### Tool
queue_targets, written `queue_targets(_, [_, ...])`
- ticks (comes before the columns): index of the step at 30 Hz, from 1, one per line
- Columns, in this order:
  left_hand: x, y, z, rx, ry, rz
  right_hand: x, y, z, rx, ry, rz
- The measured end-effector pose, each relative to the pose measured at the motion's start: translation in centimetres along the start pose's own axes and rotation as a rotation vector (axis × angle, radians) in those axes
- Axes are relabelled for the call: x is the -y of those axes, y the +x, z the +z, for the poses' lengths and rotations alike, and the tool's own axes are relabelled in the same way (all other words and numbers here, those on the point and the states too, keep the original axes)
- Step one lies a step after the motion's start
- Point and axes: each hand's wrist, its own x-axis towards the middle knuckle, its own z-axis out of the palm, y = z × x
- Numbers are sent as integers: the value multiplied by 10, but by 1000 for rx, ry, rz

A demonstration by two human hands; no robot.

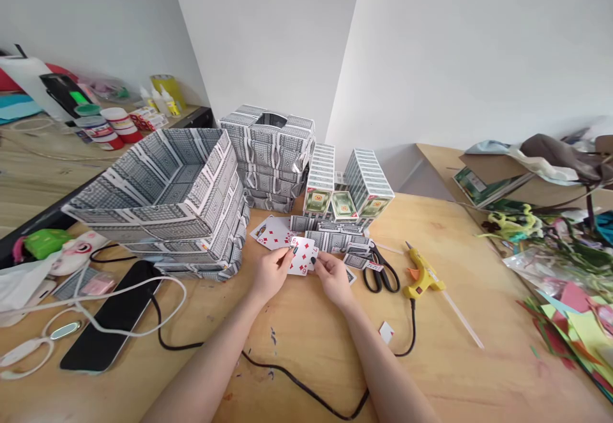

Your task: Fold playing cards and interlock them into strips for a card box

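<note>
Playing cards [301, 257] with red diamonds, a six in front, are held just above the table between my two hands. My left hand [272, 274] pinches their left edge, thumb on the face. My right hand [334, 277] grips the right edge. Other face-up cards [272, 231] lie behind my left hand. Past my fingers stand folded grey-patterned card pieces [330, 241] in a row. Black-handled scissors [382, 276] rest to the right of my right hand, and a yellow glue gun [422, 273] with a clear stick lies farther right.
Left stands a large open box [158, 218] built of cards, with a second card-built box [272, 154] behind. Stacked card packs [320, 183] stand at the back. A phone [112, 317], white cable and black cord lie in front. Coloured scraps [569, 321] cover the right edge.
</note>
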Motion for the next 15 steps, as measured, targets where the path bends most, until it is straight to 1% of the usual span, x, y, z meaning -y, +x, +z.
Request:
queue_targets(3, [3,0,0,25,23,18,0,0,0,-1,-19,4])
queue_targets(7, [6,-1,0,125,0,32,-5,0,-1,-62,-153,-41])
queue_targets(9, [7,-1,0,162,-5,43,-7,-1,-2,-113,-254,-62])
queue_targets(12, [5,-3,1,194,21,81,-10,-2,-2,-224,-442,-96])
queue_targets(15, [-2,-6,4,209,89,159,-12,-4,2,-328,-610,-129])
